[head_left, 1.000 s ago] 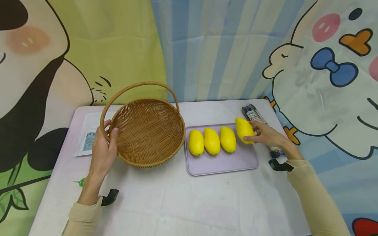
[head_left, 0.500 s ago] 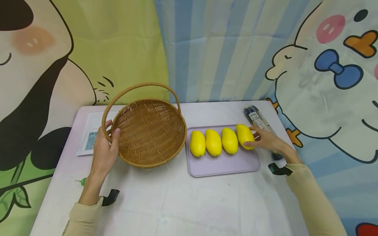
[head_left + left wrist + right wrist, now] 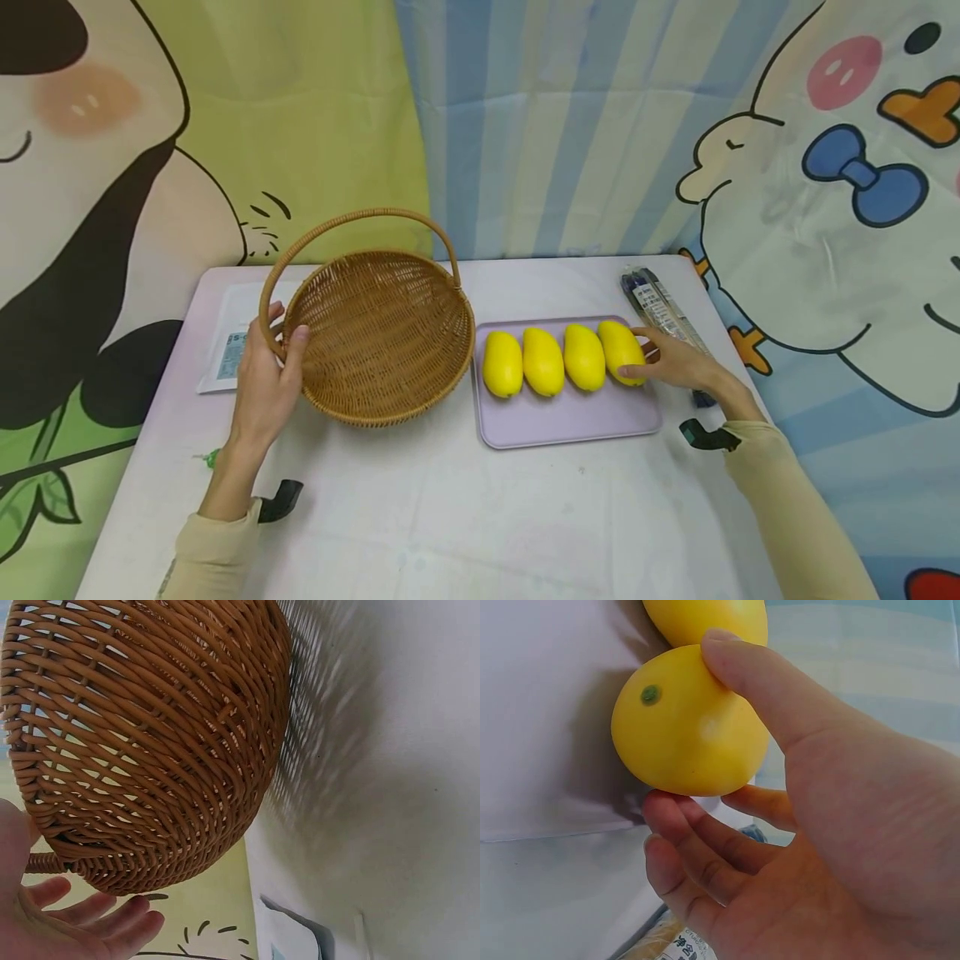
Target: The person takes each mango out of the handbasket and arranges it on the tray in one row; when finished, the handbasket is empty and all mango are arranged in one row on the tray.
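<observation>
My left hand (image 3: 266, 379) holds a brown wicker basket (image 3: 382, 342) at its left side, the thumb inside the rim and the fingers behind the foot of the arched handle. The basket tilts so its bare inside faces me; in the left wrist view its woven underside (image 3: 165, 735) casts a shadow on the table. At the right, my right hand (image 3: 678, 358) pinches a yellow mango (image 3: 620, 352), thumb on one side and fingers (image 3: 667, 814) on the other. This mango lies on a lilac tray (image 3: 562, 425), at the right end of a row with three other mangoes (image 3: 543, 362).
A plastic-wrapped dark bundle (image 3: 660, 304) lies behind and beside my right hand. Partly behind the left hand is a flat white packet (image 3: 225, 358) with a blue label. A small green object (image 3: 212, 458) lies by my left wrist. A printed curtain (image 3: 555, 125) hangs behind the table.
My right hand has lowered the mango onto the tray at the right end of the row, close against its neighbour. The left hand and basket have barely moved.
</observation>
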A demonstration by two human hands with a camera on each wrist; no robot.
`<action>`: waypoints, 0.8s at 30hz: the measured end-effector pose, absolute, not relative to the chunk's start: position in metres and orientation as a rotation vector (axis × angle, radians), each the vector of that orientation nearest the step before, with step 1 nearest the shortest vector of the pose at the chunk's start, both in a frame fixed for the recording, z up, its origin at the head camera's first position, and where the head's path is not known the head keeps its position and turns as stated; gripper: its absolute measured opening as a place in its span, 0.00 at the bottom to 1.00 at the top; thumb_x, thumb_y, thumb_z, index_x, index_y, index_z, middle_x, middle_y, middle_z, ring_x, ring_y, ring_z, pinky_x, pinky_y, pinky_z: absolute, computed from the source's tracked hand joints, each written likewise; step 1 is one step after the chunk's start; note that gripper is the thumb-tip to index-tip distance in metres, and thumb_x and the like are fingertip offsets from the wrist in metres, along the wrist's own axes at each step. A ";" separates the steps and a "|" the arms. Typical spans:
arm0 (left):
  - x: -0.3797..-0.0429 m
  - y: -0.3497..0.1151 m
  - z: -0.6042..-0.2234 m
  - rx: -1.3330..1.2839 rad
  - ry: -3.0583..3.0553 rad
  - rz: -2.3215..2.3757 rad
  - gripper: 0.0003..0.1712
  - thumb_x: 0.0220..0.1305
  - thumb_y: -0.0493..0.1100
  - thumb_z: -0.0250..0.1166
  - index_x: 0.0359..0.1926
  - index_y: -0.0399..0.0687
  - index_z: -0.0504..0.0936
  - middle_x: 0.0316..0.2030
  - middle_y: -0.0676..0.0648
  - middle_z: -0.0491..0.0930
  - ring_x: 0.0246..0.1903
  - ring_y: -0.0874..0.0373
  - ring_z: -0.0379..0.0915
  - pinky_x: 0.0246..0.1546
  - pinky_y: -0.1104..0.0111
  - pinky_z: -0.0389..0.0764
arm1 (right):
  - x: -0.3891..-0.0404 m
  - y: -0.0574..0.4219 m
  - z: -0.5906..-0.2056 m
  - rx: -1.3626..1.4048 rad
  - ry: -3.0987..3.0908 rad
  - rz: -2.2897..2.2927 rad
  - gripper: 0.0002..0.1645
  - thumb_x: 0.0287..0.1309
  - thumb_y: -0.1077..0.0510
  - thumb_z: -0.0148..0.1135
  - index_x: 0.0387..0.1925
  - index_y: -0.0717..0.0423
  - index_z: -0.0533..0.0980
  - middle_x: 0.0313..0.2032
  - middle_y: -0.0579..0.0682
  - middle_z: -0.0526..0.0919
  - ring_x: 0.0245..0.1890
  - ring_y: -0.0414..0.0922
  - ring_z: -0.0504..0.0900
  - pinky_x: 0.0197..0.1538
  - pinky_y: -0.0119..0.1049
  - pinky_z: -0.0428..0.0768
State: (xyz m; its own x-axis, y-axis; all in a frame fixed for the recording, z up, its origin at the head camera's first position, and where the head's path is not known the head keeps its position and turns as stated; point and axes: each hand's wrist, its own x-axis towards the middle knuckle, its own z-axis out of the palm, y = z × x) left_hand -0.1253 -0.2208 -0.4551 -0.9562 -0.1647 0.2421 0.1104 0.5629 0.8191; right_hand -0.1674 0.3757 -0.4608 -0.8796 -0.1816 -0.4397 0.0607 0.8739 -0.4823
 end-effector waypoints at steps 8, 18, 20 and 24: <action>-0.122 -0.220 -0.451 0.079 -2.424 -1.343 0.43 0.73 0.55 0.61 0.79 0.59 0.50 0.75 0.42 0.57 0.73 0.42 0.56 0.68 0.38 0.61 | -0.167 0.373 -0.459 -0.073 2.557 -0.681 0.61 0.57 0.30 0.68 0.79 0.55 0.50 0.62 0.67 0.72 0.57 0.60 0.75 0.56 0.57 0.79; -0.117 -0.204 -0.421 -0.129 -2.079 -0.949 0.48 0.66 0.67 0.63 0.74 0.44 0.57 0.78 0.43 0.47 0.79 0.48 0.42 0.78 0.51 0.49 | -0.170 0.373 -0.455 -0.067 2.537 -0.683 0.63 0.56 0.28 0.67 0.79 0.53 0.50 0.63 0.66 0.71 0.58 0.60 0.75 0.56 0.56 0.79; -0.116 -0.194 -0.411 -0.175 -1.979 -0.906 0.45 0.66 0.68 0.62 0.70 0.43 0.61 0.76 0.41 0.52 0.77 0.44 0.45 0.77 0.49 0.49 | -0.171 0.373 -0.454 -0.072 2.541 -0.676 0.63 0.56 0.28 0.67 0.79 0.55 0.50 0.63 0.66 0.72 0.57 0.60 0.75 0.56 0.56 0.79; -0.115 -0.173 -0.393 -0.277 -1.824 -0.852 0.36 0.69 0.63 0.62 0.63 0.41 0.70 0.71 0.38 0.62 0.74 0.38 0.52 0.76 0.42 0.46 | -0.172 0.371 -0.448 -0.103 2.602 -0.653 0.63 0.57 0.26 0.64 0.78 0.59 0.52 0.66 0.68 0.69 0.61 0.63 0.72 0.58 0.61 0.77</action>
State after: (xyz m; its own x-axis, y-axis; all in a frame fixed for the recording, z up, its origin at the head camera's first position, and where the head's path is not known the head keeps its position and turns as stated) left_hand -0.1146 -0.1734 -0.3935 -0.4181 -0.1988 0.8864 0.5526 0.7188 0.4219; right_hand -0.1719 0.3712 -0.4482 -0.8945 -0.1782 -0.4101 0.0367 0.8848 -0.4645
